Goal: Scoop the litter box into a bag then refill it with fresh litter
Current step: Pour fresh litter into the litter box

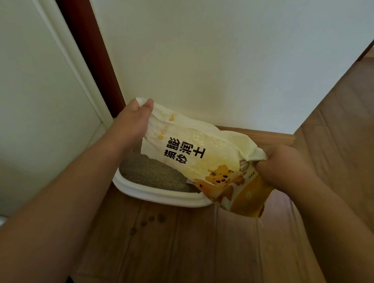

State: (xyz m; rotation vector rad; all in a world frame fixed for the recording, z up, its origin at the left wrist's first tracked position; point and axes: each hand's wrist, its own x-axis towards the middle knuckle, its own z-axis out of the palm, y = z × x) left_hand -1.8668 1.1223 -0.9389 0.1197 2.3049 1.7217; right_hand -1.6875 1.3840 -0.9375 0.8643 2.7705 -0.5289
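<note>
A white and yellow litter bag (194, 157) with black characters and a cartoon cat hangs slack above the litter box. My left hand (132, 120) pinches its upper left corner. My right hand (283, 164) grips the bag's right side, fingers curled into the plastic. The bag looks crumpled and nearly flat. Below it stands the white litter box (156, 193) against the wall, with grey litter (153, 172) filling the part that shows. The bag hides the box's right and far portions.
The box sits on a wooden floor (175, 250) at the foot of a cream wall (209, 55). A white door (31, 88) with a dark red frame (84, 43) stands at the left. A wooden skirting board (269, 135) runs behind the box.
</note>
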